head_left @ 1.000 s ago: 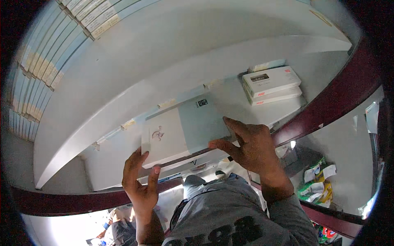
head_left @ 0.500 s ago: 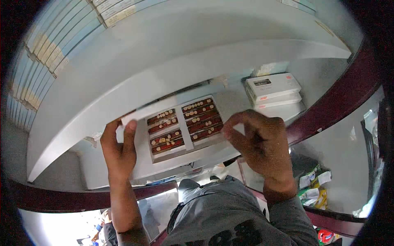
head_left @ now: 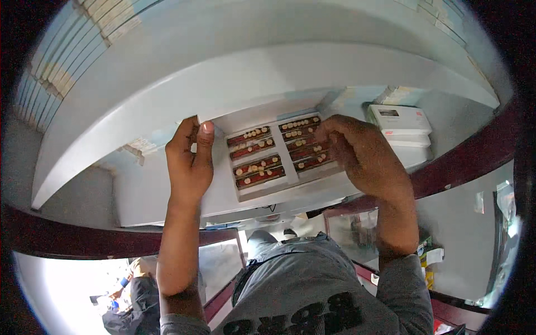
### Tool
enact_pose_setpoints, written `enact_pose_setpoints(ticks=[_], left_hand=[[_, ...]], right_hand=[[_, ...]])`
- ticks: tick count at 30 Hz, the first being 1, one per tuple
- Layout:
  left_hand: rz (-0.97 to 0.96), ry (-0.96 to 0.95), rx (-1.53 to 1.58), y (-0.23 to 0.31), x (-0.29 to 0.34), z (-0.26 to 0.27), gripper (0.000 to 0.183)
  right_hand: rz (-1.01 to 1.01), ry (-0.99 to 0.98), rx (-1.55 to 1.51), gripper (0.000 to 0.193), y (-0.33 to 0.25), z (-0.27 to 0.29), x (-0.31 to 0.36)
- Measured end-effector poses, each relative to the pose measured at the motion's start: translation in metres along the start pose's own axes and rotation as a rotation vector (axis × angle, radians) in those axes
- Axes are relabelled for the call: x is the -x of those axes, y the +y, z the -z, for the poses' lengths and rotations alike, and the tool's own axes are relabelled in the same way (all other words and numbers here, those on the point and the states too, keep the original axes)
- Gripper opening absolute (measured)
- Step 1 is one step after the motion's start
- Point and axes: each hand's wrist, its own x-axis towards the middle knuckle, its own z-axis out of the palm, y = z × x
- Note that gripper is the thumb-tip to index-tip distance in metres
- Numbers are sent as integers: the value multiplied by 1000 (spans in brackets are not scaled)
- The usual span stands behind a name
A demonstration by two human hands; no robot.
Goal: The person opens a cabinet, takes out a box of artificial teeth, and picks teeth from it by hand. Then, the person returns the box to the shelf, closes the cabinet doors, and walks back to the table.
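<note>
A white box (head_left: 287,167) stands on the shelf before me, split by a white divider into left and right compartments. Dark red strips (head_left: 252,137) lie in both, with several small cream tooth-shaped pieces set on them. My left hand (head_left: 188,162) is at the box's far left, thumb and fingers closed on the edge of the raised white lid (head_left: 262,114). My right hand (head_left: 368,159) is over the right compartment, its fingers bent together close to the strips. Whatever its fingertips hold, if anything, is hidden.
White boxes (head_left: 399,120) are stacked at the right of the shelf. A white curved ledge (head_left: 268,70) overhangs the far side, with rows of pale blue boxes (head_left: 72,50) above it. A dark red edge (head_left: 446,176) borders the shelf near my right arm.
My view has shifted, so the box appears further right and higher. The right hand has moved from the box's right edge to over the right compartment. My left hand stays at the lid.
</note>
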Motion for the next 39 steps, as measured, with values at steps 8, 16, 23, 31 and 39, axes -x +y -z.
enact_pose_setpoints(ticks=[8, 16, 23, 31, 39], left_hand=[[110, 54, -33, 4, 3, 2, 33], [50, 70, -79, -2, 3, 3, 35], [1, 75, -42, 4, 4, -2, 36], [24, 61, -68, 2, 3, 0, 34], [53, 33, -95, 6, 4, 3, 36]], right_hand=[[-276, 2, -246, 9, 3, 10, -16], [-197, 24, -198, 3, 27, 6, -19], [-375, 33, -384, 13, 28, 2, -22], [-357, -5, -375, 14, 27, -3, -28], [-375, -22, -372, 16, 15, -4, -32]])
